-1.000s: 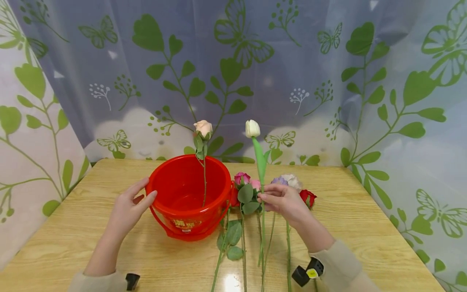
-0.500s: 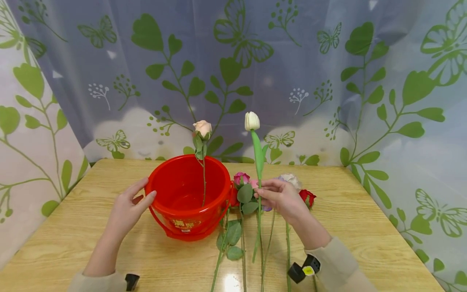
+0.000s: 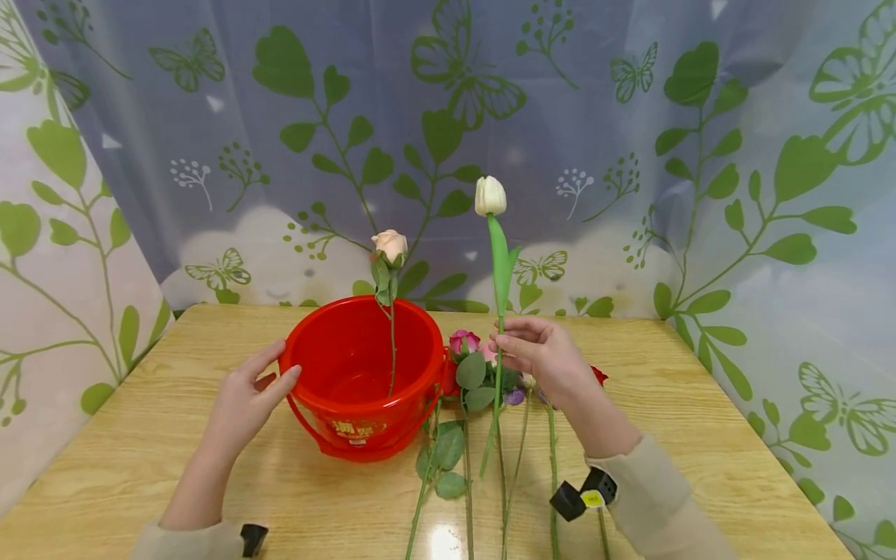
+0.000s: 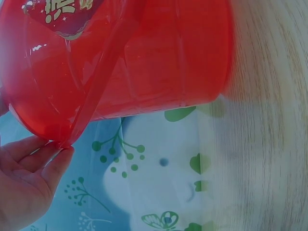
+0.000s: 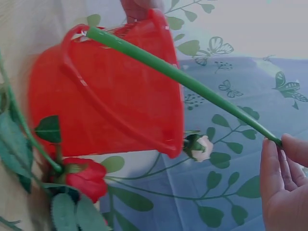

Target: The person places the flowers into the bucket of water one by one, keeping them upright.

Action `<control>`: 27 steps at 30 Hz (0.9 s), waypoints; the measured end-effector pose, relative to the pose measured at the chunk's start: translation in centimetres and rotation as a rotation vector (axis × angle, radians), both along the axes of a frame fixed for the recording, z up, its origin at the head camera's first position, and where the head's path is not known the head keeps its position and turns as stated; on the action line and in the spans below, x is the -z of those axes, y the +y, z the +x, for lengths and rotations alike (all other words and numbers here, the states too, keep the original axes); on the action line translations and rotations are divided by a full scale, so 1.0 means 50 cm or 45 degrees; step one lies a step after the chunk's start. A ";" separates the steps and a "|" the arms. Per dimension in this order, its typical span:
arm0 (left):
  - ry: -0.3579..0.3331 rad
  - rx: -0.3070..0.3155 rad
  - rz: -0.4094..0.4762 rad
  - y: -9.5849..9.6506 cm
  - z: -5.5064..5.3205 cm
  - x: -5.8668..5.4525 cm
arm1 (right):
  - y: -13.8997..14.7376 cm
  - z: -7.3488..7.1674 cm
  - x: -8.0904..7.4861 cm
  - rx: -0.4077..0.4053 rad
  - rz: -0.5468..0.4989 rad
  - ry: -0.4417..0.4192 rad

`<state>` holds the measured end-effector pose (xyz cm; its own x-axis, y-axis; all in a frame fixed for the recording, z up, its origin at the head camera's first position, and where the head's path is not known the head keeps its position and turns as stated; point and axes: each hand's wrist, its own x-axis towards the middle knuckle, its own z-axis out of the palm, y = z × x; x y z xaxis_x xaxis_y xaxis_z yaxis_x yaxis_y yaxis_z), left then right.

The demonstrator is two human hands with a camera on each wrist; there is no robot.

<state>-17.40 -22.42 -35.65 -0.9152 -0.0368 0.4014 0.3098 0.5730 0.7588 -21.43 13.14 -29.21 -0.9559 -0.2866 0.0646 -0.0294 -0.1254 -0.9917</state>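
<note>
Pinching tulip (image 3: 500, 268) with right hand (image 3: 547, 356) and bucket (image 3: 332, 350) with left hand (image 3: 245, 398), probably at transfer step, next needing stem (image 3: 497, 389) guided inside.

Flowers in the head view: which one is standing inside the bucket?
The peach rose: its stem runs down into the bucket, whereas the right hand holds the white tulip and the other flowers lie on the table.

The head view's lower edge crops several flower stems (image 3: 469, 513).
</note>
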 end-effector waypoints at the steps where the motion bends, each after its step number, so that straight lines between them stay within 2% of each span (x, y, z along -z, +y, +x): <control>1: 0.001 -0.001 -0.001 0.000 0.000 0.000 | -0.001 -0.001 -0.005 -0.004 -0.008 0.017; 10: 0.001 0.007 -0.003 -0.003 -0.003 0.001 | -0.010 -0.007 -0.059 0.032 -0.140 0.069; 17: 0.015 0.014 0.001 -0.001 -0.001 -0.001 | -0.022 -0.015 -0.095 0.056 -0.298 0.101; 27: 0.017 0.016 0.004 -0.001 -0.001 -0.001 | -0.056 -0.033 -0.127 0.107 -0.366 0.125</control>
